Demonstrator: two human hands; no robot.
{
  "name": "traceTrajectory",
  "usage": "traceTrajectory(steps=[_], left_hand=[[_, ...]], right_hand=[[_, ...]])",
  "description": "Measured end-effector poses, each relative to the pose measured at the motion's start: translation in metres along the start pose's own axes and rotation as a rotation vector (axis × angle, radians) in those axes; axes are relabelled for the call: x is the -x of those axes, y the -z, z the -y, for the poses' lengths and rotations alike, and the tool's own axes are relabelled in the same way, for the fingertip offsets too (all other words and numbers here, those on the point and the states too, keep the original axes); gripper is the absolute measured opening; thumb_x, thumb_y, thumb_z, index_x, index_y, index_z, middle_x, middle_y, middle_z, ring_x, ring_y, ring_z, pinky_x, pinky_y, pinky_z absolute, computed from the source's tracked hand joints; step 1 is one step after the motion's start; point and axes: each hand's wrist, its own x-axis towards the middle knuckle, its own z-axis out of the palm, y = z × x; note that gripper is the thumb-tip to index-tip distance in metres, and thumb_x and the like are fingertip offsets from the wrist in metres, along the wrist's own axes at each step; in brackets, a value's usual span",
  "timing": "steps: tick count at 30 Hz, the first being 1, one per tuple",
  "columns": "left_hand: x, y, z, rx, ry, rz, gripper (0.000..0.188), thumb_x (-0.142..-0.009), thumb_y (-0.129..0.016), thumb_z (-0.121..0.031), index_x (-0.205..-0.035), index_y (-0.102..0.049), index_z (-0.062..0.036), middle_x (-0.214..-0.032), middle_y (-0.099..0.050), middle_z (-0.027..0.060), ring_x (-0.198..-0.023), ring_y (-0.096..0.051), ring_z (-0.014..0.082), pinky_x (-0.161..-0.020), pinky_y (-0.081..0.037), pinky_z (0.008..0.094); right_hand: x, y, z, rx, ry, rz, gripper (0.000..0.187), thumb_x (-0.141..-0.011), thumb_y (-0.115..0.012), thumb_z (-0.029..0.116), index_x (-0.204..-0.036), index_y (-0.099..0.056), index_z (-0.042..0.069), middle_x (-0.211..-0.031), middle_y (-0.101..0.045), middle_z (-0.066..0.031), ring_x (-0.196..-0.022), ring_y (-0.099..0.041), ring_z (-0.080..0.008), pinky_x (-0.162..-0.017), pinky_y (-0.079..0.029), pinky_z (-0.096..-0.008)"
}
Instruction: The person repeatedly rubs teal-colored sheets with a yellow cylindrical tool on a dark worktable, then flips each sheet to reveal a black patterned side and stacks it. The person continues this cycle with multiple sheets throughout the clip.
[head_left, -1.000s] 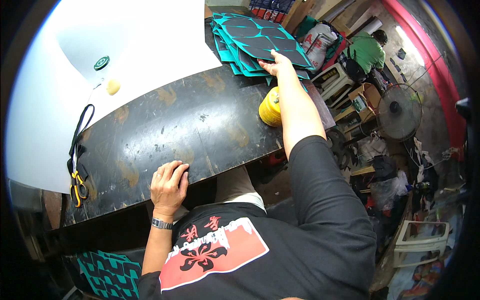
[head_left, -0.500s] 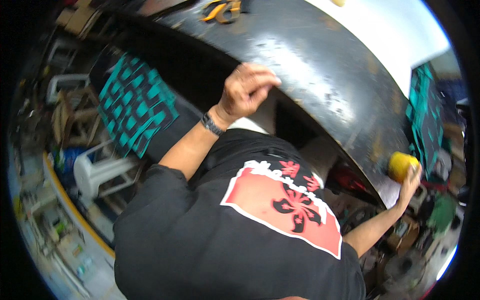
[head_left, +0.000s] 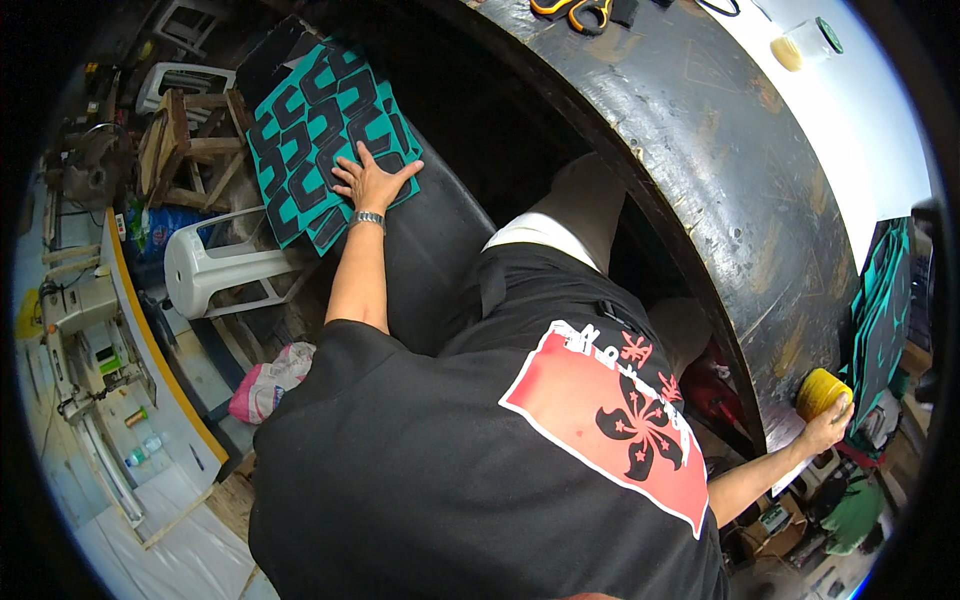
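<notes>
My left hand lies with spread fingers on a stack of teal sheets covered with dark curved shapes. The stack rests on a black, smooth-topped surface to my left. At the right end of the dark table, my right hand has its fingers against a yellow, round, roll-like thing. Its exact kind I cannot make out, and part of my grip is hidden.
The dark worn table curves across the right, with orange-handled scissors and a clear jar at the far side. More teal sheets hang beyond its right edge. A white stool and a sewing machine stand left.
My left hand has moved left from beside the table's edge down onto the teal sheets, and its fingers have spread. My right hand remains at the yellow thing. The view has shifted.
</notes>
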Motion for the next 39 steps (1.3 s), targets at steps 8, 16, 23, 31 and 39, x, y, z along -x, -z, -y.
traceTrajectory(steps=[8,16,23,31,39], left_hand=[[-0.018,0.049,0.016,0.142,-0.079,0.307,0.112,-0.067,-0.080,-0.057,-0.160,-0.032,-0.0174,-0.161,-0.007,0.0399,-0.151,-0.010,0.0542,-0.120,-0.026,0.0566],[0.016,0.211,-0.024,-0.314,-0.408,-0.044,0.029,-0.086,-0.060,-0.012,-0.108,-0.078,-0.0179,-0.109,-0.072,0.0182,-0.101,-0.069,0.0382,-0.092,-0.055,0.0465],[0.141,0.408,-0.087,-0.217,-1.036,-0.015,0.030,-0.081,-0.054,-0.002,-0.105,-0.069,0.0032,-0.092,-0.067,0.0171,-0.084,-0.068,0.0274,-0.079,-0.051,0.0360],[0.193,0.501,-0.153,-0.082,-1.592,0.258,0.037,-0.074,-0.052,0.009,-0.108,-0.067,0.0080,-0.094,-0.067,0.0210,-0.083,-0.065,0.0291,-0.076,-0.050,0.0349],[0.105,0.448,-0.239,0.439,-1.725,0.133,0.023,-0.084,-0.064,-0.001,-0.102,-0.071,0.0126,-0.097,-0.073,0.0180,-0.090,-0.069,0.0259,-0.086,-0.054,0.0360]], right_hand=[[0.001,-0.001,-0.003,0.009,0.010,-0.006,0.066,-0.099,-0.055,0.053,-0.136,-0.059,-0.002,-0.131,-0.063,-0.0268,-0.118,-0.062,-0.0408,-0.100,-0.047,-0.0431],[0.004,0.006,0.020,0.200,-0.037,-0.021,0.074,-0.097,-0.055,0.060,-0.143,-0.054,0.003,-0.137,-0.058,-0.0266,-0.126,-0.055,-0.0417,-0.105,-0.044,-0.0466],[0.014,0.027,0.183,-0.352,0.550,-0.188,0.077,-0.082,-0.084,0.040,-0.143,-0.049,0.008,-0.146,-0.048,-0.0173,-0.131,-0.051,-0.0320,-0.110,-0.043,-0.0507],[0.126,-0.032,0.362,-1.587,-0.038,1.175,0.121,-0.066,-0.089,0.017,-0.162,-0.015,0.012,-0.155,-0.037,-0.0278,-0.140,-0.045,-0.0380,-0.115,-0.039,-0.0470],[0.102,0.010,0.305,-1.911,-0.086,0.752,0.037,-0.088,-0.075,0.004,-0.124,-0.067,0.003,-0.114,-0.071,-0.0045,-0.101,-0.065,-0.0141,-0.094,-0.051,-0.0314]])
